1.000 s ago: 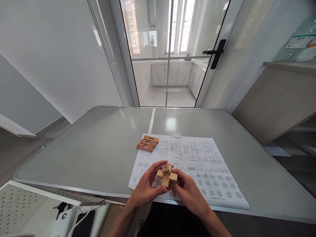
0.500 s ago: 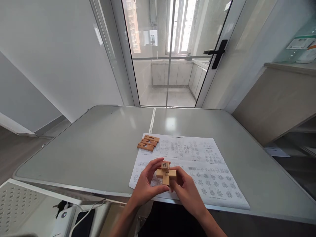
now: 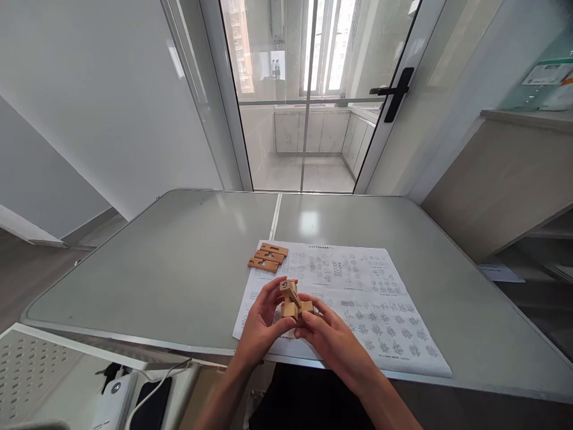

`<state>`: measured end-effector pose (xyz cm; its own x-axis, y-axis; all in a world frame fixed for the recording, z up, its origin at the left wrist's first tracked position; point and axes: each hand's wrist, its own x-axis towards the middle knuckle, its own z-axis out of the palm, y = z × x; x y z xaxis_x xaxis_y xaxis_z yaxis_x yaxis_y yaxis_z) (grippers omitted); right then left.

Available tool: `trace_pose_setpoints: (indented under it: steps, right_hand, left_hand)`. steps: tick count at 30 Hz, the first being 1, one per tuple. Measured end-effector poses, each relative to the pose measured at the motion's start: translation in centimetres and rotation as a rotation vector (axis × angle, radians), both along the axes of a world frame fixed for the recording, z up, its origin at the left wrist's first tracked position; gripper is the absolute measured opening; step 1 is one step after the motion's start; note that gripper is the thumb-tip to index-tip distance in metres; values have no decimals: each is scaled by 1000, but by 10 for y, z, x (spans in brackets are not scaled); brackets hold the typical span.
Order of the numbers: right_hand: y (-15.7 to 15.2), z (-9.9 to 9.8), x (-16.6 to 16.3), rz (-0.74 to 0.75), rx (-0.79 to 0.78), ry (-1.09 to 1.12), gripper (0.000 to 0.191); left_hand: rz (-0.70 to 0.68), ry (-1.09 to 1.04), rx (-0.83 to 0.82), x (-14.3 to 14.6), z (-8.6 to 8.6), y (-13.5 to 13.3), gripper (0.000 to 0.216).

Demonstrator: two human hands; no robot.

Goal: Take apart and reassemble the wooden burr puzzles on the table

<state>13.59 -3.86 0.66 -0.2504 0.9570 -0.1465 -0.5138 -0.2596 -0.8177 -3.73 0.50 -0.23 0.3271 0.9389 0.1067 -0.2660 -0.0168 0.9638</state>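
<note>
A pale wooden burr puzzle (image 3: 290, 307) of interlocking blocks is held between both hands, just above the printed sheet. One of its blocks tilts upward and carries a dark marking on its end. My left hand (image 3: 262, 319) closes round the puzzle's left side, thumb at the front. From the right, my right hand (image 3: 329, 328) grips it with thumb and fingers. Parts of the blocks are hidden behind the fingers. Beyond the hands, several flat brown wooden pieces (image 3: 268, 257) with cut-outs lie on the sheet's upper left corner.
The white instruction sheet (image 3: 394, 304), covered in small diagrams, lies on the grey table (image 3: 147, 269). At lower left, a white perforated tray (image 3: 40, 376) holds a dark phone (image 3: 152, 403), a cable and keys. A glass door (image 3: 308, 131) stands behind the table.
The puzzle has turned in my hands and shifted slightly left and up; its marked block now leans. My right hand has moved left, its thumb now at the front. The flat pieces stay put.
</note>
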Motion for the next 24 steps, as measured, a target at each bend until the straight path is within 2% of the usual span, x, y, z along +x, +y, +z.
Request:
trace_pose_setpoints:
  steps: [4, 7, 11, 14, 16, 19, 22, 24]
  right_hand:
    - [4, -3, 3, -29, 59, -268, 46]
    - [8, -5, 13, -122, 128, -619, 48]
    - [15, -4, 24, -176, 252, -1279, 33]
    - [23, -3, 24, -97, 334, -1643, 19]
    - [27, -3, 21, -32, 381, -1737, 15]
    - [30, -3, 17, 26, 427, -1754, 13]
    - [30, 1, 20, 62, 443, -1777, 23]
    - [28, 6, 25, 28, 464, -1769, 36]
  left_hand:
    - [82, -54, -52, -1, -5, 2, 75]
    - [145, -65, -117, 0, -9, 4, 66]
    - [158, -63, -169, 4, -8, 6, 68]
    - [158, -59, -177, 5, -6, 5, 71]
    - [147, -54, -173, 5, -5, 3, 71]
    - [141, -37, -174, 4, -6, 2, 69]
    - [140, -11, -180, 3, -7, 2, 67]
    - [131, 9, -180, 3, -8, 2, 67]
